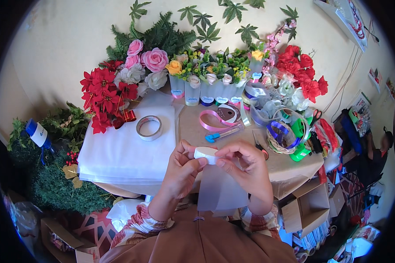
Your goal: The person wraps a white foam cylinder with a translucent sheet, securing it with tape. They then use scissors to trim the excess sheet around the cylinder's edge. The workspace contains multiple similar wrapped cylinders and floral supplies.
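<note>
Near the table's front edge, my left hand point(180, 171) and my right hand point(250, 168) pinch a small white rounded piece point(206, 154) between thumbs and fingertips. It looks like a short disc or block; its material cannot be made out. Below it hangs a translucent frosted sheet point(221, 190), close to my right palm. Whether the sheet is joined to the white piece is hidden. Just beyond my fingers lie a blue cutter knife point(224, 133), a pink ribbon point(210, 122) and, to the right, a pair of scissors point(262, 151).
A tape roll point(149, 127) rests on stacked white sheets point(118, 153) at left. Several frosted vases with flowers point(192, 93) line the back. Red poinsettias point(103, 94) stand left; a wicker basket point(281, 142) sits right. Below it is an open cardboard box point(309, 212).
</note>
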Available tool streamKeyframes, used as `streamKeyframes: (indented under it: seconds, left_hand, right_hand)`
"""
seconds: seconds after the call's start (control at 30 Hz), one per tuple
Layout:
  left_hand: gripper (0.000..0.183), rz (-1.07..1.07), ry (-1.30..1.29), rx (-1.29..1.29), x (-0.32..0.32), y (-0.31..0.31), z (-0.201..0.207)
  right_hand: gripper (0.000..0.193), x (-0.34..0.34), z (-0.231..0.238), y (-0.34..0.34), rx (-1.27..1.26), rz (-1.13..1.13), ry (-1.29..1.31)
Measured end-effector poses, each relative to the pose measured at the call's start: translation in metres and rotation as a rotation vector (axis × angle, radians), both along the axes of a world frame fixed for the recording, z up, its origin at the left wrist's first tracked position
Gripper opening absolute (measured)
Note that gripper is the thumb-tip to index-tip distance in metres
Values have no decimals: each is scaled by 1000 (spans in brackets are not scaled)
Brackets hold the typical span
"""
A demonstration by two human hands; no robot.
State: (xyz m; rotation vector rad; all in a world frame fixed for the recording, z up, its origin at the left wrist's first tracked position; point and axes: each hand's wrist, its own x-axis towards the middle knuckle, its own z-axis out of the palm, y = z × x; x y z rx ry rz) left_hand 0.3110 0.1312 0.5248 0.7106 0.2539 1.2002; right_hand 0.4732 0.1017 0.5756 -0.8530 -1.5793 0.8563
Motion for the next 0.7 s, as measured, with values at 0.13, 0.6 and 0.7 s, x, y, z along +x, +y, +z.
streamKeyframes:
  seconds: [0.13, 0.6, 0.7]
  left_hand:
    - [22, -57, -34, -35, -1, -1, 0]
    - [16, -53, 37, -131, 6, -5, -5]
    - [15, -40, 78, -126, 12, -5, -5]
  right_hand:
    - [14, 5, -1, 0, -1, 12, -31]
    - [13, 111, -20, -9, 224, -734, -84]
    - [15, 193, -32, -16, 199, -1276, -268]
